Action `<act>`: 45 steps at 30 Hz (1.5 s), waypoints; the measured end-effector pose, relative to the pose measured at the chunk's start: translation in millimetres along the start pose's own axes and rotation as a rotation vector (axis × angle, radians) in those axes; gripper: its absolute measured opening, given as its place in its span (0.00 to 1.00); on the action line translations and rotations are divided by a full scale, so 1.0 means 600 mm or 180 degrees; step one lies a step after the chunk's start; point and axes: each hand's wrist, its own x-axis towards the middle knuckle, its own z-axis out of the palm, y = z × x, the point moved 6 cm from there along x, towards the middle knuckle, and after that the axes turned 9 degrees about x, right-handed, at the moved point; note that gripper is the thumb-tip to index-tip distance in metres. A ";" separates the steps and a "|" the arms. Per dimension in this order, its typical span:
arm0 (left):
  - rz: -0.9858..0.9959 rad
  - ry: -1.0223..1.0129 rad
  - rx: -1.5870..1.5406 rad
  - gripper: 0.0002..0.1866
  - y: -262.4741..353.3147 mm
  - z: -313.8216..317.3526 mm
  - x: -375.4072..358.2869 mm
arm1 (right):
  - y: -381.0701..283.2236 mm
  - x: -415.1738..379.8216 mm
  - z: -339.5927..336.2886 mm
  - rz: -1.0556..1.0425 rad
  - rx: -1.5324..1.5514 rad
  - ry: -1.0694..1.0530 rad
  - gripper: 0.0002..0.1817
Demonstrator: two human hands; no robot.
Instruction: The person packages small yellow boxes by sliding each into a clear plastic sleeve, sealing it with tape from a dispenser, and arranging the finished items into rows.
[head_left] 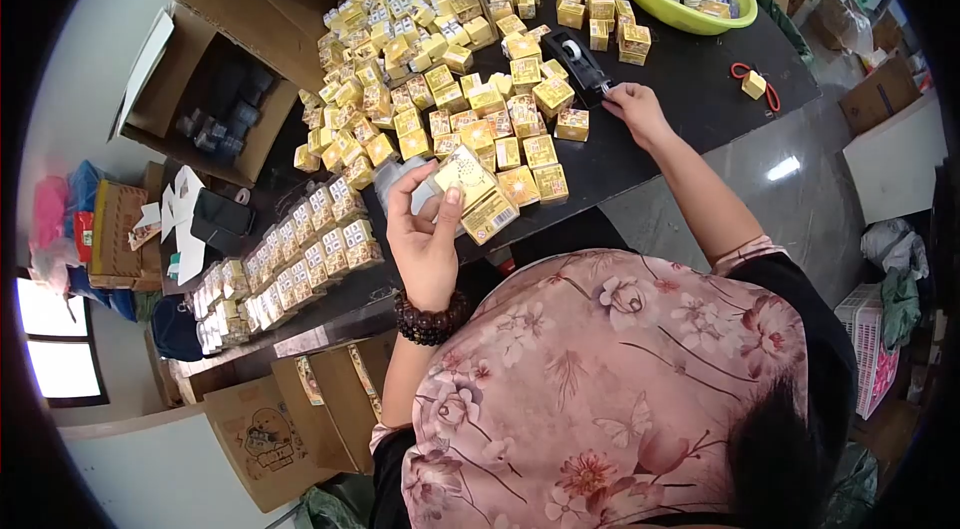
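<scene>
My left hand (430, 234) is closed around a small yellow printed box (478, 194), tilted, with a barcode on its lower side. At the cutting end of a black tape dispenser (577, 67), my right hand (637, 112) has its thumb and fingertips pinched together. Whatever lies between those fingertips, perhaps a strip of tape, is too small to make out. Many little yellow boxes (487, 99) lie in a heap and loose rows beyond my hands. Behind the left hand, partly covered, is a grey translucent piece (397, 179).
A big cardboard carton (235, 4) on its side spills yellow boxes onto the black table (700, 104). Rows of packed boxes (300, 259) stand at left, near a black phone (220, 219). A yellow-green basin (680, 21) holds cards. Red-handled scissors (772, 94) lie at right by one box.
</scene>
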 end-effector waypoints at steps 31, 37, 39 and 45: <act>0.2757 0.0325 0.3174 0.20 0.063 0.002 -0.053 | -0.083 -0.300 0.357 0.0835 0.0156 -0.1522 0.06; 0.2645 0.0287 0.3085 0.19 0.061 -0.003 -0.056 | -0.085 -0.309 0.355 0.1050 -0.0186 -0.1345 0.07; 0.2746 0.0178 0.3038 0.18 0.066 -0.008 -0.059 | -0.090 -0.317 0.359 0.1196 -0.0327 -0.1258 0.07; 0.1434 -0.0037 0.1374 0.18 0.033 -0.030 -0.061 | -0.096 -0.300 0.366 -0.1976 -0.1818 -0.1820 0.11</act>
